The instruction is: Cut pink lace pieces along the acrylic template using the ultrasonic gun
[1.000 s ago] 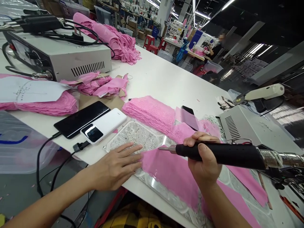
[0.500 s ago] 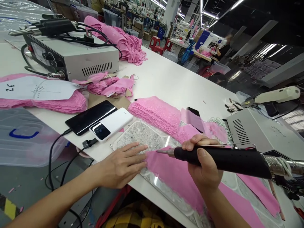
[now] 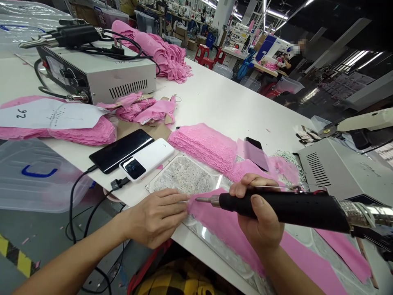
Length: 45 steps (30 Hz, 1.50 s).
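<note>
My right hand (image 3: 260, 217) grips a thick black-handled tool (image 3: 285, 209) with a tapered metal tip, its cable end off to the right. The tip points left and meets the narrow left end of a pink fabric piece (image 3: 221, 221), which lies over a clear-topped, grey-patterned board (image 3: 184, 174). At that same end rests my left hand (image 3: 159, 217), fingers stretched and close together, fingertips on the fabric edge; its thumb is hidden. Behind the board edge sits a stack of pink lace-patterned pieces (image 3: 202, 147).
A black phone (image 3: 121, 150) and a white power bank (image 3: 147, 159) with cables lie left. Grey control boxes (image 3: 123, 84) stand at back left and right, the left one bearing another tool (image 3: 67, 36). Pink bundles (image 3: 153, 53) lie behind. A plastic bin (image 3: 39, 180) is below the table edge.
My left hand's fingers have drawn closer together at the fabric's end. The tool tip has shifted slightly left along the fabric. The whole view has moved a little.
</note>
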Each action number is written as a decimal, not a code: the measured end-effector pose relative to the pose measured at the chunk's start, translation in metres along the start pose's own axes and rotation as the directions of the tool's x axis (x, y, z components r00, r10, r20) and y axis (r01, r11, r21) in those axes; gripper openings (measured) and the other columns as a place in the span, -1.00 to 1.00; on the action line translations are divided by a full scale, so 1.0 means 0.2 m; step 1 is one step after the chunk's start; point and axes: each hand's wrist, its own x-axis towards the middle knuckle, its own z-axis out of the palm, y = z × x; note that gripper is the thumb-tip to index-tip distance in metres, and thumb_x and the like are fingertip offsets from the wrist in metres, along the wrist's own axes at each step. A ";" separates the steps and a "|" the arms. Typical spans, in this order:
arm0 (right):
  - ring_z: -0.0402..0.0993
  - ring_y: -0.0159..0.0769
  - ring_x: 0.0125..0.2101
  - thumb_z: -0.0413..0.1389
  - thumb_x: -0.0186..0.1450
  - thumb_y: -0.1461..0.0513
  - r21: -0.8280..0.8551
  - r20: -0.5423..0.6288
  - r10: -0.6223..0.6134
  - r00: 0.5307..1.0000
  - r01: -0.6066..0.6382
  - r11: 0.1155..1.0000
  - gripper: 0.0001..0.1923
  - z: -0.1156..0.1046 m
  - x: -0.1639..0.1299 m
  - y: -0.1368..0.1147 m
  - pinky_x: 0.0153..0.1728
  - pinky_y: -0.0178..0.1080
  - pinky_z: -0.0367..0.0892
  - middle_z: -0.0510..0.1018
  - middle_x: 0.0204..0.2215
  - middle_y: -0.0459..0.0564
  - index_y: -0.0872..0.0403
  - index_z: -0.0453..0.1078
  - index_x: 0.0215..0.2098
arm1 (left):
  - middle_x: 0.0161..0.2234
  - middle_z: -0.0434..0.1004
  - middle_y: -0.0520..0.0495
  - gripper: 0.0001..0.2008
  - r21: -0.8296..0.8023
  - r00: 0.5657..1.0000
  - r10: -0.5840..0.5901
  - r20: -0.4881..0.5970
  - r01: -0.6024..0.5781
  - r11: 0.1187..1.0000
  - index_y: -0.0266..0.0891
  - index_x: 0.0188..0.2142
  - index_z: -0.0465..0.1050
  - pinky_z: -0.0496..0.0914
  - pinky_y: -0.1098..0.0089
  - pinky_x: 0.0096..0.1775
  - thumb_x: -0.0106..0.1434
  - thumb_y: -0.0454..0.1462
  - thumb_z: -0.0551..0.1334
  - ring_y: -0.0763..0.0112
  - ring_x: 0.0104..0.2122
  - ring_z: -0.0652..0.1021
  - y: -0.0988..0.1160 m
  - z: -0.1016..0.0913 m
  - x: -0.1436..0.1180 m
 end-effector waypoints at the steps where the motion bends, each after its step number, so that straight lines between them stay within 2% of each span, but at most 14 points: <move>1: 0.36 -0.43 -0.46 0.14 0.22 0.23 0.004 0.000 0.005 1.000 -0.005 1.000 -0.91 0.00 0.00 0.00 -0.36 -0.19 0.43 0.36 -0.32 -0.10 0.00 0.38 -0.27 | -0.19 0.65 -0.21 -0.66 -0.006 1.000 -0.001 0.007 0.001 1.000 -0.33 -0.05 0.43 0.47 0.22 -0.01 0.17 -0.44 0.11 0.19 -0.02 0.57 0.00 0.00 0.00; 7: 0.36 -0.43 -0.46 0.14 0.23 0.20 -0.026 0.003 -0.021 1.000 0.021 0.999 -0.89 0.02 -0.01 0.00 -0.36 -0.17 0.45 0.36 -0.30 -0.09 -0.01 0.36 -0.26 | -0.17 0.63 -0.23 -0.66 -0.027 0.999 -0.007 0.051 0.009 1.000 -0.34 -0.04 0.43 0.45 0.24 0.02 0.18 -0.43 0.11 0.22 -0.02 0.57 0.00 0.01 0.01; 15: 0.38 -0.43 -0.44 0.12 0.26 0.22 -0.028 0.069 -0.030 0.997 0.032 0.999 -0.88 0.04 -0.03 0.01 -0.34 -0.17 0.46 0.36 -0.28 -0.09 -0.01 0.33 -0.21 | -0.20 0.63 -0.26 -0.71 -0.039 0.998 0.000 0.059 0.003 0.999 -0.37 -0.11 0.42 0.46 0.22 -0.08 0.18 -0.45 0.11 0.15 -0.09 0.59 0.00 -0.01 0.03; 22: 0.39 -0.42 -0.43 0.12 0.27 0.25 -0.018 0.090 -0.031 0.995 0.033 0.999 -0.93 0.04 -0.02 0.02 -0.33 -0.19 0.44 0.38 -0.30 -0.10 0.00 0.33 -0.25 | -0.20 0.64 -0.24 -0.72 -0.028 0.998 -0.001 0.065 0.003 1.000 -0.34 -0.10 0.43 0.47 0.23 -0.09 0.20 -0.44 0.10 0.18 -0.10 0.60 0.00 -0.01 0.03; 27: 0.41 -0.43 -0.44 0.17 0.23 0.22 0.062 0.033 -0.016 0.999 0.014 0.998 -0.89 0.03 0.03 -0.09 -0.33 -0.20 0.45 0.40 -0.29 -0.09 0.00 0.38 -0.26 | -0.18 0.64 -0.24 -0.66 0.007 0.997 -0.003 0.072 0.002 1.000 -0.35 -0.05 0.43 0.49 0.20 -0.08 0.17 -0.43 0.11 0.15 -0.05 0.58 0.00 0.00 0.01; 31: 0.38 -0.46 -0.50 0.20 0.16 0.23 0.032 -0.076 -0.109 0.991 0.112 0.993 -0.88 -0.12 0.08 -0.28 -0.41 -0.25 0.44 0.43 -0.31 -0.09 0.02 0.42 -0.30 | -0.09 0.61 -0.21 -0.62 0.056 0.998 -0.020 0.055 0.017 0.998 -0.31 0.01 0.42 0.47 0.16 0.01 0.20 -0.45 0.11 0.16 0.03 0.54 -0.01 -0.01 -0.04; 34: 0.36 -0.47 -0.54 0.20 0.11 0.23 -0.064 -0.187 -0.200 0.962 0.191 0.980 -0.88 -0.34 0.06 -0.41 -0.46 -0.26 0.41 0.45 -0.34 -0.09 0.05 0.44 -0.34 | -0.01 0.58 -0.09 -0.60 0.080 0.996 -0.085 0.028 0.082 0.993 -0.23 0.06 0.43 0.46 0.25 0.03 0.24 -0.46 0.13 0.22 0.06 0.52 -0.05 -0.01 -0.05; 37: 0.35 -0.47 -0.55 0.18 0.08 0.25 -0.175 -0.321 -0.256 0.912 0.208 0.962 -0.88 -0.59 -0.01 -0.47 -0.46 -0.26 0.40 0.45 -0.36 -0.10 0.05 0.44 -0.37 | -0.03 0.59 0.02 -0.63 0.093 0.995 -0.091 -0.040 0.095 0.991 -0.17 0.04 0.46 0.45 0.31 0.03 0.28 -0.45 0.18 0.28 0.03 0.53 -0.04 0.05 0.02; 39: 0.35 -0.47 -0.54 0.19 0.07 0.26 -0.208 -0.405 -0.257 0.877 0.186 0.960 -0.88 -0.73 -0.07 -0.47 -0.43 -0.25 0.40 0.45 -0.37 -0.11 0.04 0.43 -0.38 | -0.02 0.58 -0.01 -0.67 0.112 0.996 -0.076 -0.036 0.079 0.991 -0.20 0.05 0.46 0.43 0.27 0.04 0.30 -0.42 0.19 0.27 0.02 0.53 0.04 0.11 0.13; 41: 0.36 -0.46 -0.53 0.19 0.07 0.26 -0.204 -0.471 -0.237 0.850 0.156 0.966 -0.88 -0.84 -0.12 -0.44 -0.41 -0.25 0.41 0.45 -0.36 -0.11 0.04 0.43 -0.37 | -0.02 0.58 -0.10 -0.70 0.113 0.998 -0.059 -0.005 0.059 0.992 -0.26 0.02 0.46 0.42 0.21 0.06 0.31 -0.44 0.18 0.22 0.05 0.51 0.16 0.21 0.26; 43: 0.37 -0.47 -0.51 0.20 0.08 0.25 -0.172 -0.509 -0.209 0.835 0.139 0.975 -0.87 -0.90 -0.16 -0.40 -0.39 -0.26 0.41 0.45 -0.34 -0.11 0.04 0.43 -0.36 | -0.06 0.60 -0.15 -0.73 0.087 0.999 -0.050 -0.005 0.051 0.995 -0.31 -0.02 0.46 0.44 0.22 0.04 0.32 -0.47 0.13 0.24 0.03 0.52 0.29 0.33 0.41; 45: 0.38 -0.47 -0.49 0.21 0.10 0.24 -0.132 -0.511 -0.188 0.839 0.139 0.981 -0.87 -0.92 -0.18 -0.36 -0.36 -0.26 0.41 0.45 -0.32 -0.11 0.04 0.44 -0.35 | -0.09 0.62 -0.15 -0.76 0.044 1.000 -0.027 0.000 0.027 0.999 -0.33 -0.06 0.47 0.46 0.22 0.01 0.34 -0.45 0.11 0.24 -0.01 0.54 0.39 0.46 0.53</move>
